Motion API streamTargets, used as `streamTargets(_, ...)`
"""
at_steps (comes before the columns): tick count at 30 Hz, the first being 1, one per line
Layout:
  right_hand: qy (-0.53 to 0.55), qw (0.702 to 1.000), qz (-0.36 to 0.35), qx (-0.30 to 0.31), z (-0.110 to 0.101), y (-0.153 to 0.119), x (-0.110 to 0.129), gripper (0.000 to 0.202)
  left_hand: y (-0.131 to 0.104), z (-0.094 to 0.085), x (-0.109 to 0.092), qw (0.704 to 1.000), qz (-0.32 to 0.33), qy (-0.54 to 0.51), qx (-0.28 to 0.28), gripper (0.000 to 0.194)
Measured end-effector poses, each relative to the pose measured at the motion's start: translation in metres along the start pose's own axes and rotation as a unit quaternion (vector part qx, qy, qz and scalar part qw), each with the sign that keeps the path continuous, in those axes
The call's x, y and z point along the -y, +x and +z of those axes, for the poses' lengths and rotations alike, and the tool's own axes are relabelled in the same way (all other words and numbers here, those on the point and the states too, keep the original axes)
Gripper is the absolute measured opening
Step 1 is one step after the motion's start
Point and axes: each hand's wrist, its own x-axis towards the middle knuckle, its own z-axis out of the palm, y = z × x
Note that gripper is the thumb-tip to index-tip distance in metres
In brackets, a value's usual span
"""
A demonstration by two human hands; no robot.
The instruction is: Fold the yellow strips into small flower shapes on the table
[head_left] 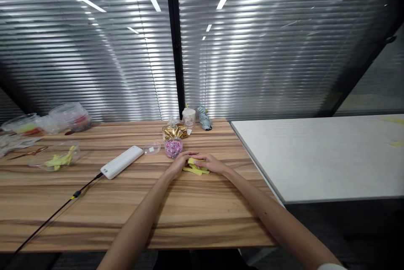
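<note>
A small pile of yellow strips with rounded ends [194, 170] lies on the wooden table in front of me. My left hand [179, 164] is curled round its left and far side. From the right, my right hand [213, 164] closes on the same strips, its fingertips over their top. The two hands nearly meet above the pile, hiding part of it. Just beyond my left hand stands a clear tub of pink and purple loops [173, 148]. Its clear round lid [152, 148] appears to lie beside it.
Behind the tub are a gold wrapper [175, 131], a white cup [188, 117] and a grey-blue pouch [205, 118]. Leftward lie a white power strip [122, 162] with a black cable, a clear tray [67, 148] holding yellow pieces, scissors [33, 152] and plastic containers [71, 116]. A white table [318, 156] adjoins right.
</note>
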Motion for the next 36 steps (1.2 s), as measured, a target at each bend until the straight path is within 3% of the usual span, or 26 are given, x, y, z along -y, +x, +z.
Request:
streamTargets(12, -0.014, 1.000, -0.028, 0.003, 0.003, 0.002, 0.000, 0.040, 0.001, 0.001, 0.000, 0.999, 0.034, 0.008, 0.001, 0.026)
streamTargets(19, -0.023, 0.998, -0.050, -0.003, 0.002, 0.002, -0.001, 0.038, 0.005, -0.004, 0.007, 0.999, 0.051, 0.007, 0.016, 0.030)
streamTargets(27, 0.097, 0.994, 0.004, -0.040, 0.003, 0.000, -0.003, 0.045, 0.005, -0.003, 0.007, 0.999, 0.012, -0.049, 0.005, 0.037)
streamTargets(32, 0.157, 0.984, 0.024, -0.080, 0.003, -0.001, 0.002, 0.046, 0.004, 0.001, 0.003, 0.995, -0.008, -0.090, 0.036, 0.044)
streamTargets(36, 0.172, 0.982, 0.022, -0.075, 0.002, -0.001, 0.006, 0.047, 0.004, 0.000, 0.002, 0.995, -0.007, -0.083, 0.047, 0.044)
